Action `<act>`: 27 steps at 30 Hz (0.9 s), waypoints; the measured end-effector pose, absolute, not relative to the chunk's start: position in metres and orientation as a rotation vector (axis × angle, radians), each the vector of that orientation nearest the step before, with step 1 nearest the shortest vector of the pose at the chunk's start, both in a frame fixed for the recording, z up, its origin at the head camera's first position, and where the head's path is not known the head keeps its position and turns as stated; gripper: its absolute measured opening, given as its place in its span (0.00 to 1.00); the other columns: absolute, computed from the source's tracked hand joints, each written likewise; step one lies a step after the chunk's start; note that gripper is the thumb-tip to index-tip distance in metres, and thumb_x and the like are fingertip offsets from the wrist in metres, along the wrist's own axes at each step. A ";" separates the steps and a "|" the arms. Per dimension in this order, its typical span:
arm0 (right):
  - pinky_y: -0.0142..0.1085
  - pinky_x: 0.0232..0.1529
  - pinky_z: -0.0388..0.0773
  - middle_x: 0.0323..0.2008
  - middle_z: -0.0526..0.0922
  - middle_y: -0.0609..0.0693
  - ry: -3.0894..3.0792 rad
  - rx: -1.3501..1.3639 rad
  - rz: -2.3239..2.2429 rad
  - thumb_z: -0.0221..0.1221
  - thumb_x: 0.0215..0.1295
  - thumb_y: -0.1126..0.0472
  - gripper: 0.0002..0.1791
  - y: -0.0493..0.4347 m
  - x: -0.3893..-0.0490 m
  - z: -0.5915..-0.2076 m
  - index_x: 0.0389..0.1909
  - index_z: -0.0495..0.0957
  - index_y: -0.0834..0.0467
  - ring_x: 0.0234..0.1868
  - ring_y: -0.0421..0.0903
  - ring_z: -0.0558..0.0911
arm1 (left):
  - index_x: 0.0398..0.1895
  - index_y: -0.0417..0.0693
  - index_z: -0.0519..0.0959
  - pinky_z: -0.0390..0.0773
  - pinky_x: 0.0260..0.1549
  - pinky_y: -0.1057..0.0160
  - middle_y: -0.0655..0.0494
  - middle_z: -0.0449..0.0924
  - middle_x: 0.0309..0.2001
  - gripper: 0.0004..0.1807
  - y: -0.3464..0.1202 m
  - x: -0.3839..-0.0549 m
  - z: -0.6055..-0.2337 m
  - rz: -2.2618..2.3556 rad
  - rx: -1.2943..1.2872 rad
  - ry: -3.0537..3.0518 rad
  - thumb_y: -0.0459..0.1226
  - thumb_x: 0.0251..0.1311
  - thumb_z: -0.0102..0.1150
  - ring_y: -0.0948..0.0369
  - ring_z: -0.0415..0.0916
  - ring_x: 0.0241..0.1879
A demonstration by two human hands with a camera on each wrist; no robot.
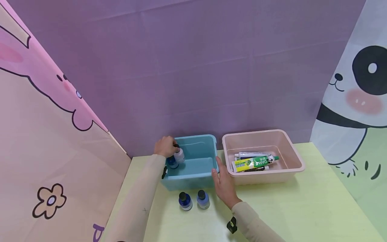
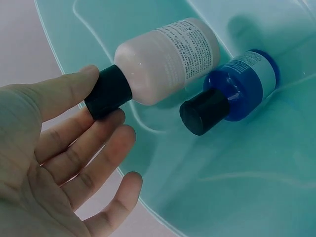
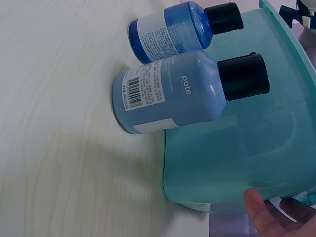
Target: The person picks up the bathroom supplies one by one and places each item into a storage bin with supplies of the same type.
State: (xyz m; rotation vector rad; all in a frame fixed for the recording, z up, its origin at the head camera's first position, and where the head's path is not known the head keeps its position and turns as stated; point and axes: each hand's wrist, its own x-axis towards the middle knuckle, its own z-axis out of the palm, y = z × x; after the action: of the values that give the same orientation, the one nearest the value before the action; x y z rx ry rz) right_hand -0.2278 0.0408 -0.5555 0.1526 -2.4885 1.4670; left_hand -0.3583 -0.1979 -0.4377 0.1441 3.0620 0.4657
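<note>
Between thumb and fingertips, my left hand pinches the black cap of a pale pink bottle over the left part of a teal basket. Inside that basket, beside the pale bottle, is a dark blue bottle with a black cap. My right hand rests at the basket's front right corner, fingers extended along its side and thumb at the rim. In front of the basket, a blue bottle and a light blue bottle stand upright on the table.
To the right of the teal basket stands a pink basket. It holds several tubes, with a green and yellow toothpaste tube on top. Behind both baskets rises a purple cloth wall, and printed panels flank the pale table.
</note>
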 end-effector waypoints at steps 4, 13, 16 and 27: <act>0.61 0.70 0.69 0.73 0.69 0.59 -2.497 0.148 1.466 0.47 0.82 0.50 0.32 0.041 -0.228 -0.555 0.81 0.53 0.48 0.72 0.60 0.72 | 0.43 0.43 0.88 0.85 0.42 0.49 0.48 0.88 0.42 0.13 -0.199 -0.363 -0.439 0.428 0.134 3.064 0.42 0.61 0.72 0.52 0.82 0.39; 0.60 0.71 0.68 0.75 0.67 0.59 -2.506 0.151 1.489 0.45 0.82 0.47 0.32 0.040 -0.227 -0.552 0.82 0.52 0.48 0.74 0.60 0.70 | 0.42 0.47 0.90 0.85 0.42 0.48 0.50 0.89 0.42 0.13 -0.196 -0.372 -0.443 0.361 0.118 3.055 0.44 0.59 0.74 0.53 0.83 0.40; 0.61 0.71 0.68 0.74 0.67 0.60 -2.508 0.148 1.491 0.46 0.82 0.49 0.32 0.040 -0.227 -0.551 0.82 0.52 0.48 0.73 0.61 0.71 | 0.42 0.48 0.90 0.85 0.41 0.48 0.51 0.89 0.42 0.13 -0.195 -0.375 -0.445 0.339 0.127 3.046 0.43 0.58 0.74 0.52 0.84 0.41; 0.62 0.71 0.68 0.76 0.66 0.59 -2.506 0.141 1.533 0.45 0.82 0.47 0.32 0.040 -0.228 -0.552 0.82 0.52 0.47 0.74 0.61 0.69 | 0.41 0.49 0.90 0.86 0.39 0.52 0.52 0.89 0.41 0.12 -0.194 -0.382 -0.453 0.273 0.133 3.039 0.43 0.55 0.77 0.53 0.84 0.40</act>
State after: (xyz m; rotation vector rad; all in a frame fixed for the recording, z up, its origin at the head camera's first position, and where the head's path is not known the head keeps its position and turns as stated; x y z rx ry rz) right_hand -0.2276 0.0400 -0.5516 0.1411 -2.5062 1.5326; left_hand -0.3822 -0.1943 -0.4526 0.1332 3.0385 0.2729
